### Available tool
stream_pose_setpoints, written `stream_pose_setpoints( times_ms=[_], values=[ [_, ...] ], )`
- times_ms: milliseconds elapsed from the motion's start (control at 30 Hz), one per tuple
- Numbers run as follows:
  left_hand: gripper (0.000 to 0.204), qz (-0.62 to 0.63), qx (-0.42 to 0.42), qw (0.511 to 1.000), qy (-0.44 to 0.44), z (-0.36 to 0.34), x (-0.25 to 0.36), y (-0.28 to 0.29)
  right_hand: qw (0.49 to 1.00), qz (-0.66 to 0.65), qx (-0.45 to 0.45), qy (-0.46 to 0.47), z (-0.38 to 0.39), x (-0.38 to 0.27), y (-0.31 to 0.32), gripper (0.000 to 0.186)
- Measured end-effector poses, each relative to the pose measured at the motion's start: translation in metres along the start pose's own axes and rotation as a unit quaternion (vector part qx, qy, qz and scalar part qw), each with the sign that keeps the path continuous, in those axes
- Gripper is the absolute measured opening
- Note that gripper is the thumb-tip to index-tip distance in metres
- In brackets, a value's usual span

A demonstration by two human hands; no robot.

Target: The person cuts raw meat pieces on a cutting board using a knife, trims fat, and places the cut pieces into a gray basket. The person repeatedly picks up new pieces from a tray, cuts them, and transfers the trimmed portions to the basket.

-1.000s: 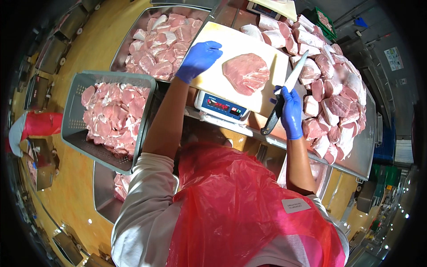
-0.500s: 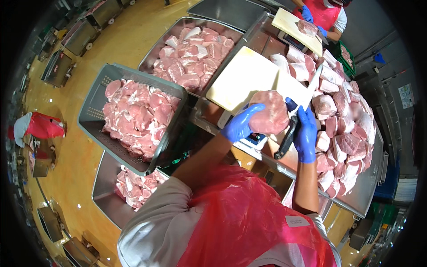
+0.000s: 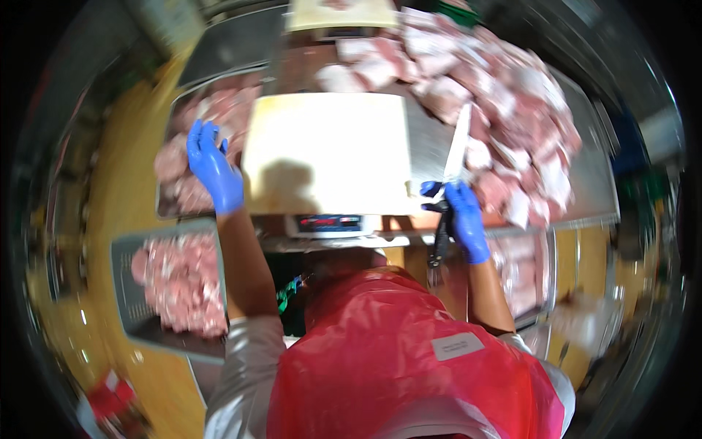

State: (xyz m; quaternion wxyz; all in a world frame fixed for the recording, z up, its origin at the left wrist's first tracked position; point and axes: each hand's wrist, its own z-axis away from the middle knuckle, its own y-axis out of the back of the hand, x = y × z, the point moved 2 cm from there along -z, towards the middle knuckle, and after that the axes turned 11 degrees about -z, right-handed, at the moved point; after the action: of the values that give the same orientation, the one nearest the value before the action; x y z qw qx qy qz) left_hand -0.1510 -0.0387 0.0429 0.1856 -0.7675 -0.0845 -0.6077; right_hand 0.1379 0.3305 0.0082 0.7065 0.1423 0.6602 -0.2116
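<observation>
My left hand (image 3: 213, 168), in a blue glove, hovers open over the metal tray of raw meat pieces (image 3: 191, 164) left of the scale, holding nothing. My right hand (image 3: 463, 219), also blue-gloved, grips a knife (image 3: 452, 172) by its black handle; the blade points up and away along the right edge of the cutting board. The pale cutting board (image 3: 329, 150) lies bare on a scale with a small display (image 3: 327, 222).
A large pile of raw meat cuts (image 3: 504, 110) covers the steel table at right. A grey crate of meat (image 3: 179, 282) stands at lower left. Another board (image 3: 340, 14) lies at the far edge. I wear a red apron (image 3: 395, 358).
The slab of meat that lay on the board, then sat in my left hand, is gone from it. My left hand moved left over the tray. The view has shifted and blurred.
</observation>
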Motion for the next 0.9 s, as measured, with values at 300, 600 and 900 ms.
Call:
stream_pose_setpoints(
  times_ms=[300, 600, 900],
  values=[
    [0.047, -0.227, -0.657, 0.705, -0.138, 0.275, 0.007, -0.245, 0.949, -0.247, 0.186, -0.066, 0.112, 0.059, 0.119, 0.025],
    [0.096, -0.333, -0.53, 0.667, -0.405, 0.418, -0.048, -0.485, 0.911, -0.215, 0.351, -0.025, 0.177, 0.081, 0.196, 0.023],
    [0.055, -0.182, -0.534, 0.816, -0.128, 0.379, -0.099, -0.565, 0.871, -0.238, 0.429, -0.027, 0.221, 0.098, 0.253, 0.026]
  ],
)
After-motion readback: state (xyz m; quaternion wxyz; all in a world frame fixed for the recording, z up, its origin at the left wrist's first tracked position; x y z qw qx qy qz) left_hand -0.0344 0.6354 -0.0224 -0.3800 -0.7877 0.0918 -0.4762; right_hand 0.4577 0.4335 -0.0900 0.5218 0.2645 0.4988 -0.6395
